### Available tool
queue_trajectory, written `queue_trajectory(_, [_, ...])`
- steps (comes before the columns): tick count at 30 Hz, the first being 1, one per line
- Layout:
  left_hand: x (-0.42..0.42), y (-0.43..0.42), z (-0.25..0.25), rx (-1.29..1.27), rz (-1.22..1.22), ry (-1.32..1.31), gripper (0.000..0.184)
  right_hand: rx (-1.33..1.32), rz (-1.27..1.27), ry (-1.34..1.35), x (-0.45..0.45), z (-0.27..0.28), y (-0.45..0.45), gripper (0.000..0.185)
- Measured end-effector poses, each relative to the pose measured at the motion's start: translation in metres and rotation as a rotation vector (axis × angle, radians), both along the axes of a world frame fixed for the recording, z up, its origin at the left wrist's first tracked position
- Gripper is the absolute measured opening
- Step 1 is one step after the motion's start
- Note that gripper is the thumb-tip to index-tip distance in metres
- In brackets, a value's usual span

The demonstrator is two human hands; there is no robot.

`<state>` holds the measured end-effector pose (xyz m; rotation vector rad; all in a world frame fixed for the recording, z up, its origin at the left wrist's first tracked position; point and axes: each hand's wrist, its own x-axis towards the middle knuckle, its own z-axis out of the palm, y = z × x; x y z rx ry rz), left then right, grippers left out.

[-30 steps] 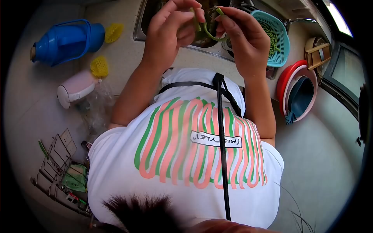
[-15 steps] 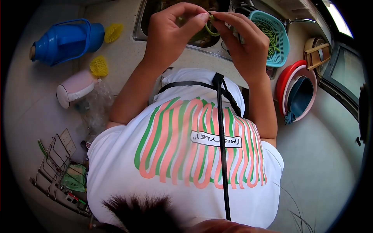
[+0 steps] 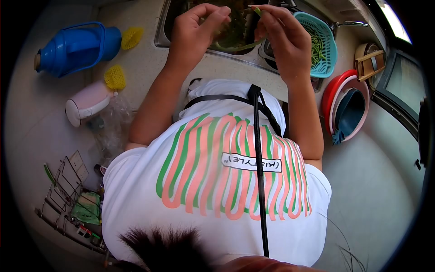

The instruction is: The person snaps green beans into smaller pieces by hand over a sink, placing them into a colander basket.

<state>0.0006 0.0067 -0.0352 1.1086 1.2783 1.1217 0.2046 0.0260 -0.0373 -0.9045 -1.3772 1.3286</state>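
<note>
The person's left hand and right hand are both raised over the sink, with a gap between their fingertips. The right hand grips a green bean: thumb and forefinger pinch it, with one pale green end poking out at the fingertips. A blurred, curved length of it hangs below, over the front part of the sink and spanning most of the space between the hands. The left hand has its thumb and forefinger drawn close together; whether anything is caught between them cannot be told, as the fingertips are blurred.

Just beside the right hand, partly hidden behind it, is a turquoise basket with cut beans inside. Nearer the window is a wooden slicer, and below it are a red basin, a pink basin and a dark blue tub, nested together. On the left side, a blue flask lies near a yellow scrubber.
</note>
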Motion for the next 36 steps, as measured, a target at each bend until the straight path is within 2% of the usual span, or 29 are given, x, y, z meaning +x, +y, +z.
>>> queue_trajectory(1, [0.003, 0.000, 0.005, 0.047, 0.033, 0.095, 0.023, -0.013, -0.001, -0.051, 0.000, 0.000, 0.001, 0.022])
queue_trajectory(5, [-0.006, 0.008, 0.003, 0.140, -0.052, 0.015, 0.020, -0.105, 0.064, -0.007, 0.002, 0.002, -0.005, 0.031])
queue_trajectory(6, [-0.006, 0.008, 0.008, 0.233, -0.064, 0.118, 0.020, 0.050, 0.097, -0.097, 0.003, 0.001, -0.003, 0.037])
queue_trajectory(9, [-0.006, 0.010, 0.020, 0.521, -0.135, 0.412, 0.019, 0.060, 0.070, -0.067, -0.005, 0.017, -0.009, 0.036])
queue_trajectory(11, [-0.013, 0.014, 0.012, 0.726, -0.227, 0.591, 0.022, -0.046, 0.044, -0.029, -0.006, 0.019, -0.009, 0.032])
queue_trajectory(12, [-0.015, 0.015, 0.016, 0.713, -0.244, 0.642, 0.022, -0.098, 0.030, -0.010, -0.006, 0.020, -0.009, 0.031])
queue_trajectory(15, [-0.014, 0.017, 0.009, 0.750, -0.146, 0.610, 0.021, 0.030, 0.037, -0.067, 0.002, 0.017, -0.006, 0.023])
queue_trajectory(18, [-0.010, 0.019, 0.017, 0.669, -0.145, 0.524, 0.022, 0.100, -0.007, -0.407, 0.008, 0.017, -0.011, 0.021])
queue_trajectory(19, [-0.009, 0.019, 0.020, 0.665, -0.147, 0.526, 0.023, 0.139, -0.034, -0.443, 0.007, 0.018, -0.012, 0.019])
queue_trajectory(22, [-0.011, 0.018, 0.026, 0.758, -0.211, 0.735, 0.021, 0.275, -0.079, -0.551, 0.004, 0.020, -0.011, 0.015])
queue_trajectory(24, [-0.020, 0.016, 0.032, 0.813, -0.321, 0.967, 0.020, 0.388, -0.058, -0.623, 0.005, 0.021, -0.009, 0.015])
queue_trajectory(27, [-0.021, 0.021, 0.032, 0.977, -0.370, 0.992, 0.020, 0.493, -0.008, -0.726, 0.006, 0.022, -0.007, 0.016])
queue_trajectory(30, [-0.018, 0.020, 0.031, 0.964, -0.407, 0.924, 0.019, 0.533, 0.046, -0.719, 0.007, 0.022, -0.004, 0.016])
queue_trajectory(33, [-0.019, 0.022, 0.027, 0.911, -0.373, 0.760, 0.018, 0.485, 0.014, -0.651, 0.005, 0.028, -0.006, 0.013])
queue_trajectory(36, [-0.015, 0.017, 0.022, 0.759, -0.258, 0.557, 0.017, 0.326, -0.053, -0.523, 0.001, 0.028, -0.012, 0.015])
